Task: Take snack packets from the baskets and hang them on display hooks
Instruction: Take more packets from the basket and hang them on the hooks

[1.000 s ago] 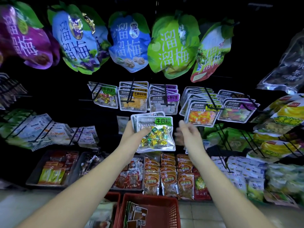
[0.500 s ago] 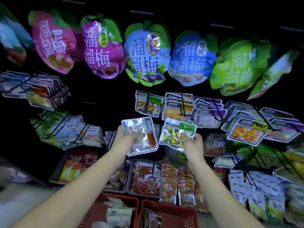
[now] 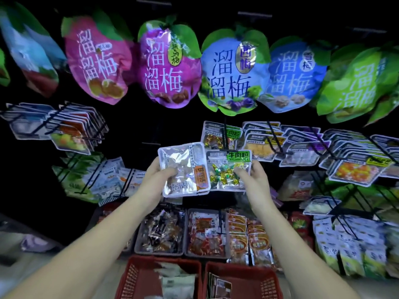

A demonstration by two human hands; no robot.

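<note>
Both forearms reached up above the red baskets [image 3: 239,279]. The left hand [image 3: 158,180] pinched a silver packet [image 3: 183,169], thumb on its face. The right hand [image 3: 254,178] gripped a green-labelled candy packet [image 3: 228,169] just beside it, edges overlapping.

Backdrop: dark, near-black display wall [image 3: 133,130], dimly lit. Floor: pale tiled floor [image 3: 26,253], visible near left and low right. Fixtures: grey trays [image 3: 138,240] at the wall's foot, centre.
</note>
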